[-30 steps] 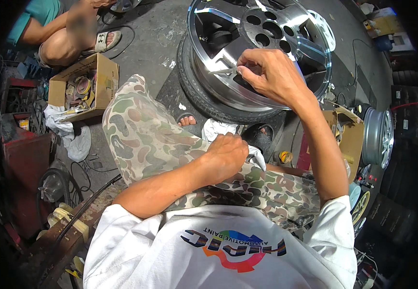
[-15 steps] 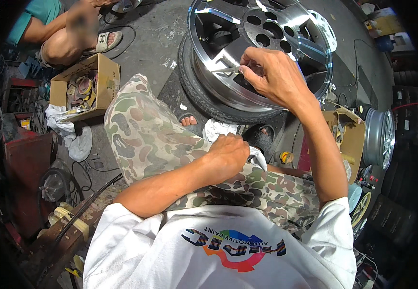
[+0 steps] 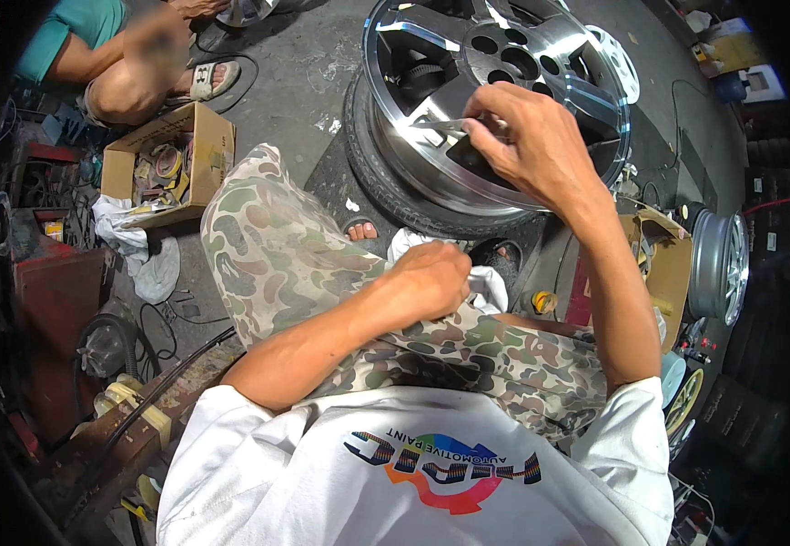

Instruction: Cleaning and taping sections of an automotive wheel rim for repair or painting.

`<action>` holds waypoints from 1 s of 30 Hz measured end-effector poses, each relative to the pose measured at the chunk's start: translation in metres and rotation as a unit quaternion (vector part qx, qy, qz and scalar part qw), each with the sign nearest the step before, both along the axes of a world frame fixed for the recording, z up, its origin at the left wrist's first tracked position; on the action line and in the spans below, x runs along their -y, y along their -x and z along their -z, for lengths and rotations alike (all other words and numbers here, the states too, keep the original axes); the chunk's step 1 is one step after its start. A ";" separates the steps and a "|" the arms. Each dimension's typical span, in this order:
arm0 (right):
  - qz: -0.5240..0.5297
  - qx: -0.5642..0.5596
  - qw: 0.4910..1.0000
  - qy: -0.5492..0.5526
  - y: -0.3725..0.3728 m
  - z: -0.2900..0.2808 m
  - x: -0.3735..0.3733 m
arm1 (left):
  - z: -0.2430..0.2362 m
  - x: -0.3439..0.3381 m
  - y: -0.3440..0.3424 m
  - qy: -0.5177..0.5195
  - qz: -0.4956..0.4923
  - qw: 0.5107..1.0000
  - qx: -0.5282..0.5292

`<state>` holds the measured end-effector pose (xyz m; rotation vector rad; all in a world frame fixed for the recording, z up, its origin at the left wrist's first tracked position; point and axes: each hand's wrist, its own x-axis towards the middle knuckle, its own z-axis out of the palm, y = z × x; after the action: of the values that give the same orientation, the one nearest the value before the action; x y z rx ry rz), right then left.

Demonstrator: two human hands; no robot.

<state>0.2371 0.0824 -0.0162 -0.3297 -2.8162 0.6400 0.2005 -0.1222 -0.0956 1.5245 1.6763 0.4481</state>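
Note:
A silver and black alloy wheel (image 3: 541,45) lies face up on a tire (image 3: 372,164). My right hand (image 3: 527,150) is over the wheel's lower part, thumb and fingers closed on a thin pale blade-like tool (image 3: 445,125) whose tip reaches a spoke near the rim. My left hand (image 3: 431,278) is closed over my camouflage-trousered lap, on a white cloth (image 3: 491,287) that shows beside it. My sandalled feet (image 3: 363,232) are below the wheel.
A co-worker (image 3: 131,73) squats at upper left. Cardboard boxes stand left (image 3: 208,164) and right (image 3: 668,282), with white rags (image 3: 145,273) by the left one. More wheels (image 3: 723,268) stand at right; a red metal cabinet (image 3: 58,318), a hose and cables are at left.
My left hand has risen slightly with the cloth. My right hand and tool have shifted a little to the right; the view has also shifted slightly.

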 end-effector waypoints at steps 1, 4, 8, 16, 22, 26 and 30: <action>0.000 -0.002 1.000 0.004 -0.008 -0.002 -0.007 | 0.002 -0.005 0.002 0.018 -0.035 0.999 0.014; 0.031 -0.007 0.998 0.059 -0.039 -0.011 -0.029 | 0.007 -0.009 0.015 0.067 -0.160 0.982 0.080; 0.079 -0.015 0.989 0.128 -0.089 -0.020 -0.048 | 0.016 0.001 0.025 0.045 -0.450 0.852 0.263; 0.207 0.008 0.924 0.321 -0.151 -0.014 -0.053 | 0.026 0.010 0.027 -0.004 -0.481 0.820 0.309; 0.328 0.121 0.860 0.371 -0.294 -0.010 -0.125 | 0.026 0.012 0.006 0.103 -0.238 0.960 0.109; 0.389 0.266 0.807 0.356 -0.389 0.058 -0.108 | 0.024 0.002 -0.014 0.148 -0.071 0.985 0.051; 0.424 0.043 0.706 0.565 -0.447 0.186 -0.045 | 0.019 -0.006 -0.034 0.257 0.053 0.965 -0.008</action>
<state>0.6840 0.1272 -0.2017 -1.6926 -1.5444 1.9371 0.2350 -0.1162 -0.1142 1.2195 1.5570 -0.0605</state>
